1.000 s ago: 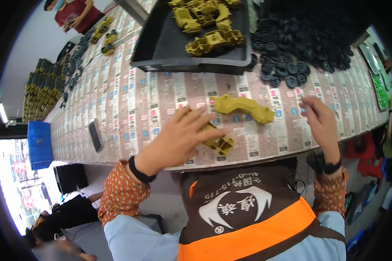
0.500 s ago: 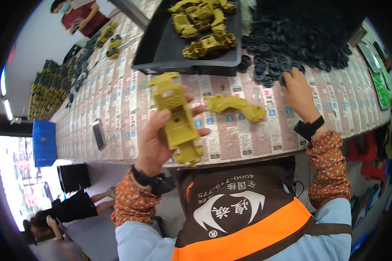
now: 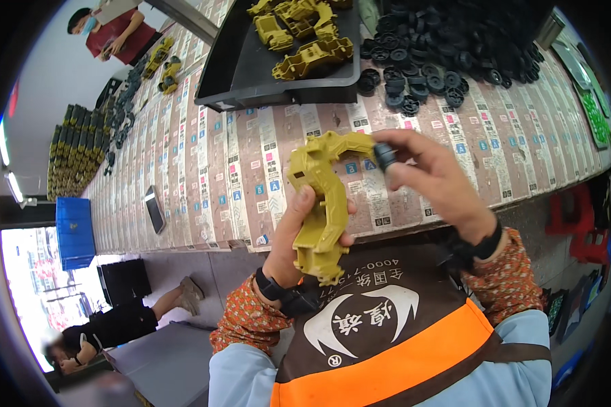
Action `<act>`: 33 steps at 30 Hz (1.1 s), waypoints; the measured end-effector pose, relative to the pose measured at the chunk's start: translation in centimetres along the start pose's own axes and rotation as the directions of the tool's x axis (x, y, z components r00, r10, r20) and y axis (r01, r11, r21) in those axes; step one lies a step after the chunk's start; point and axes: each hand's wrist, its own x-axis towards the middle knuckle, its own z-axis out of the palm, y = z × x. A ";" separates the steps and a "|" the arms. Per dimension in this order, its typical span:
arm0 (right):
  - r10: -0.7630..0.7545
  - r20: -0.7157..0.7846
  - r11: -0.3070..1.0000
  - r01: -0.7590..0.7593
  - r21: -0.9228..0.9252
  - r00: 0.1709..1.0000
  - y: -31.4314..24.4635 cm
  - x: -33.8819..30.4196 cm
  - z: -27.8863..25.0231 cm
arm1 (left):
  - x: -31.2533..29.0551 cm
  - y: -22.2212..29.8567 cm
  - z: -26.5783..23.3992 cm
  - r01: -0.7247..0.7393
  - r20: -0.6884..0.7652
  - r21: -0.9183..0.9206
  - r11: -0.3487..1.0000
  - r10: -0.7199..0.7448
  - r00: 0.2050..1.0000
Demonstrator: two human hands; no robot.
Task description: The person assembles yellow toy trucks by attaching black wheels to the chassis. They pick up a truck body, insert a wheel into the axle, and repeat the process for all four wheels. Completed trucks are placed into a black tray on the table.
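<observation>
My left hand (image 3: 286,234) grips a yellow plastic toy-vehicle body (image 3: 324,217), tilted with one end toward my apron. Between the thumb and fingers of my right hand (image 3: 441,176) is a small black toy wheel (image 3: 385,157), held to the right of that body and apart from it. A second yellow vehicle part (image 3: 354,142), arched in shape, lies on the table beyond; the held body and the wheel hide its ends. Loose black wheels (image 3: 453,98) are heaped farther off, at the table's back right.
A black tray (image 3: 278,98) with several yellow bodies (image 3: 316,57) stands at the back. Leftward are a phone (image 3: 154,209), a blue box (image 3: 75,234) and stacked yellow-black pieces (image 3: 78,146). Two people (image 3: 119,37) appear on the left. Red stools (image 3: 584,224) stand at right.
My right hand has left the wheel heap and come nearer with a wheel. My left hand has moved right and turned the yellow body onto another side.
</observation>
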 end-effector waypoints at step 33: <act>-0.425 -0.168 0.771 0.258 -0.583 0.889 2.7 -3.4 3.9 | 2.5 -4.3 2.1 -0.197 0.093 0.590 0.783 0.176 0.980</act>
